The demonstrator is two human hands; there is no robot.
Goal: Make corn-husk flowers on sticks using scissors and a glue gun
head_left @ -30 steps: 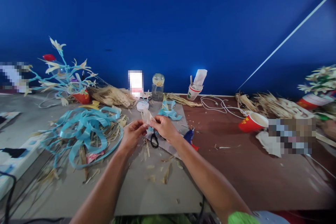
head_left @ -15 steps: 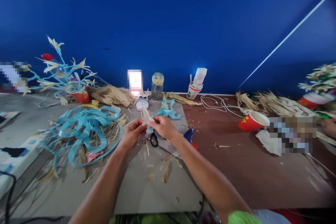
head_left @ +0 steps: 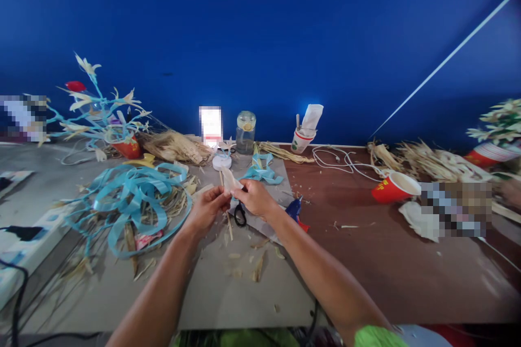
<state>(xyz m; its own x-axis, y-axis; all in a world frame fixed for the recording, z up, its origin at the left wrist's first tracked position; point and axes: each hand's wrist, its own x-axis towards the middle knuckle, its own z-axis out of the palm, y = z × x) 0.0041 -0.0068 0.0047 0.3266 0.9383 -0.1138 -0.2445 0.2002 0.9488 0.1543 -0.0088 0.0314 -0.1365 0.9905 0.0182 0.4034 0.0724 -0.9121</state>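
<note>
Both my hands meet over the middle of the grey mat, pinching a pale strip that looks like dried corn husk (head_left: 230, 180). My left hand (head_left: 208, 209) has closed fingers at the strip's lower left, and a thin stick stands up beside it. From the other side, my right hand (head_left: 257, 198) grips the strip between thumb and fingers. Just below the fingers lies the black handle of scissors (head_left: 240, 217), their blades mostly covered. Light blue ribbon (head_left: 264, 169) is bunched behind my right hand. Husk scraps (head_left: 258, 267) are strewn over the mat nearer to me.
Left stand a heap of blue ribbon (head_left: 138, 211), a power strip (head_left: 28, 244) and a blue-wrapped branch with husk flowers (head_left: 95, 100). Behind are a glass jar (head_left: 245, 135) and a paper cup (head_left: 302, 141). A red cup (head_left: 394, 187) tilts at right; another person's hand blurs beyond.
My hands keep their grip on the husk strip, with only slight finger movement. The whole view has shifted a little to the right.
</note>
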